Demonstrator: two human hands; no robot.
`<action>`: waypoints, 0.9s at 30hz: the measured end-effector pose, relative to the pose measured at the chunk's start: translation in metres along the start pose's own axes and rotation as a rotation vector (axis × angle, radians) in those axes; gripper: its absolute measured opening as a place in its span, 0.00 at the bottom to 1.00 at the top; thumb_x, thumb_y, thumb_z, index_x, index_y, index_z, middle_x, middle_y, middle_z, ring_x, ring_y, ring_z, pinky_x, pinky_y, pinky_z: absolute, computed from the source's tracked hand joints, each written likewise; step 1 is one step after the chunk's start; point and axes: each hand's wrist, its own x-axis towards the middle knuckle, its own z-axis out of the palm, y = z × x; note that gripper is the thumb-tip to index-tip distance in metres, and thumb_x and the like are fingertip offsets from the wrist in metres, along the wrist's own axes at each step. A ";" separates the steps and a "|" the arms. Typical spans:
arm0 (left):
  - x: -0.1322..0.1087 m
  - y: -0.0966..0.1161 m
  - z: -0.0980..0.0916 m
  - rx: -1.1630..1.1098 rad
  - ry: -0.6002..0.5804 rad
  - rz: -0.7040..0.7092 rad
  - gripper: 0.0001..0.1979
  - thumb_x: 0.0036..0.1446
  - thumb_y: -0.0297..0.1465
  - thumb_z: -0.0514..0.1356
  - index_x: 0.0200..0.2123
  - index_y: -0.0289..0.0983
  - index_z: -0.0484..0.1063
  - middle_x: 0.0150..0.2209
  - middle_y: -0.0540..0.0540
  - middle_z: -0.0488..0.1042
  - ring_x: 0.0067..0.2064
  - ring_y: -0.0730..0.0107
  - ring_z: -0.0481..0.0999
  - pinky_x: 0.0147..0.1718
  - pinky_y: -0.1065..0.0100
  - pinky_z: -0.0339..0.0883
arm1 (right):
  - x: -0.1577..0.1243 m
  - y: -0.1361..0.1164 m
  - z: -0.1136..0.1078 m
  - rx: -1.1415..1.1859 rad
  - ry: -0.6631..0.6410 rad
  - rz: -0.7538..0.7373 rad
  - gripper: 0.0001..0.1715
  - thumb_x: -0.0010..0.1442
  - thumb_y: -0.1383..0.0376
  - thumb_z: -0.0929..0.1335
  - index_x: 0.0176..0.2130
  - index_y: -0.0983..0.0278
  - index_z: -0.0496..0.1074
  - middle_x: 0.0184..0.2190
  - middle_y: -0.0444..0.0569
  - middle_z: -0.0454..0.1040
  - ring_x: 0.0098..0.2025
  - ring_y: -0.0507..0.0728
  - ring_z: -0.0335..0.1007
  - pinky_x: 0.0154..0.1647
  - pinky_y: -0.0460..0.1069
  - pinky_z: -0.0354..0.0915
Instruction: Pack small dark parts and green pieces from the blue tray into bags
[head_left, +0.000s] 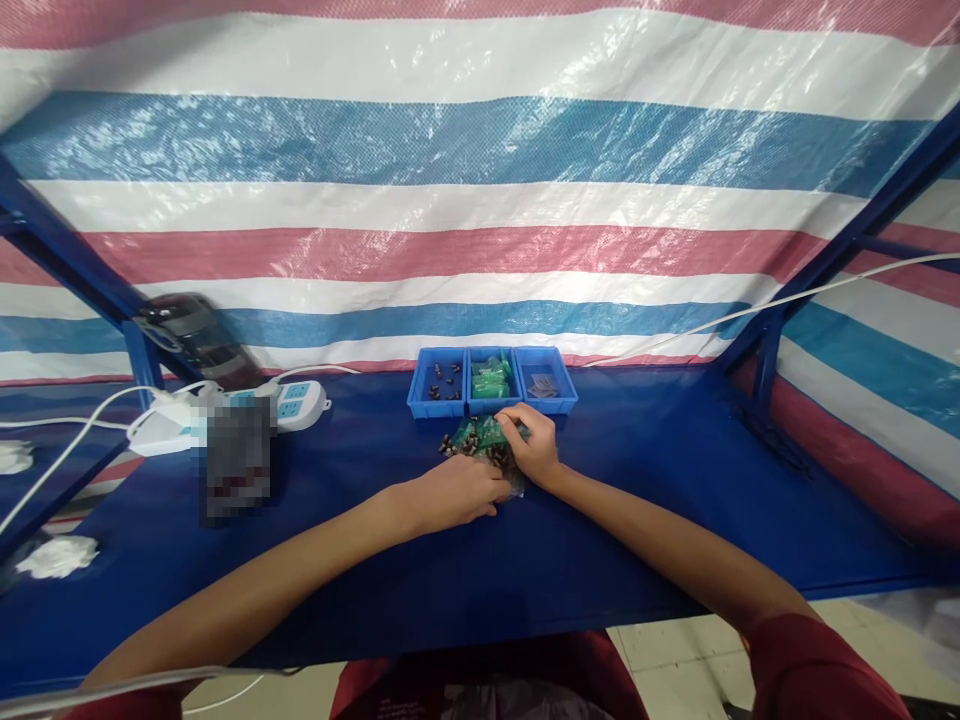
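Just in front of the blue bins lies a clear plastic bag with green on it (491,432), among many small brownish metal parts (448,446) whose exact kind I cannot make out. My left hand (463,492) is closed at the bag's near edge, its fingers curled over the plastic. My right hand (534,446) pinches the bag's upper right side between thumb and fingers. Both hands partly hide the bag. Behind them stand three joined blue bins: the left bin (421,409) holds a few metal parts, the middle one green packets (491,380), the right one small flat clear pieces (543,386).
On the left are a white power strip (301,402) with cables, a blurred-out dark object (238,455) and a dark bottle-like object (199,335). White crumpled material (58,556) lies farther left. Blue frame posts and a striped sheet (480,140) enclose the blue table (637,420).
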 end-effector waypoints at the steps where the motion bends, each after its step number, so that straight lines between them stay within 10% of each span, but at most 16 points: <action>1: 0.001 0.000 0.003 0.012 0.003 0.001 0.06 0.53 0.28 0.63 0.34 0.37 0.69 0.33 0.47 0.74 0.34 0.65 0.74 0.28 0.68 0.60 | 0.000 0.000 0.000 -0.002 0.001 0.002 0.12 0.63 0.63 0.62 0.31 0.64 0.71 0.26 0.47 0.71 0.28 0.53 0.66 0.32 0.49 0.64; 8: -0.003 0.004 -0.016 -0.138 0.037 -0.022 0.03 0.54 0.24 0.57 0.31 0.37 0.70 0.29 0.48 0.72 0.32 0.70 0.72 0.30 0.70 0.61 | -0.001 0.001 -0.001 -0.014 -0.011 0.017 0.13 0.63 0.62 0.62 0.32 0.64 0.71 0.27 0.48 0.71 0.29 0.54 0.67 0.33 0.49 0.64; 13: -0.009 -0.014 -0.035 -0.276 0.270 -0.077 0.06 0.59 0.29 0.54 0.35 0.37 0.70 0.34 0.48 0.72 0.28 0.76 0.68 0.29 0.73 0.61 | -0.001 0.001 -0.001 -0.015 -0.011 0.016 0.12 0.63 0.62 0.62 0.32 0.64 0.71 0.26 0.47 0.71 0.28 0.53 0.66 0.33 0.49 0.63; 19: 0.000 -0.044 0.005 -0.381 0.695 -0.268 0.13 0.62 0.38 0.52 0.42 0.36 0.69 0.37 0.45 0.73 0.22 0.80 0.65 0.25 0.74 0.63 | 0.000 0.002 0.000 -0.001 -0.026 0.005 0.11 0.63 0.63 0.62 0.32 0.64 0.71 0.27 0.47 0.71 0.29 0.53 0.66 0.33 0.49 0.63; 27: 0.000 -0.051 0.040 -0.212 0.852 -0.378 0.14 0.63 0.39 0.51 0.44 0.37 0.68 0.35 0.45 0.75 0.24 0.78 0.69 0.28 0.73 0.68 | 0.000 0.002 0.001 -0.031 -0.104 -0.025 0.11 0.63 0.63 0.62 0.33 0.64 0.71 0.28 0.48 0.71 0.31 0.54 0.68 0.35 0.49 0.64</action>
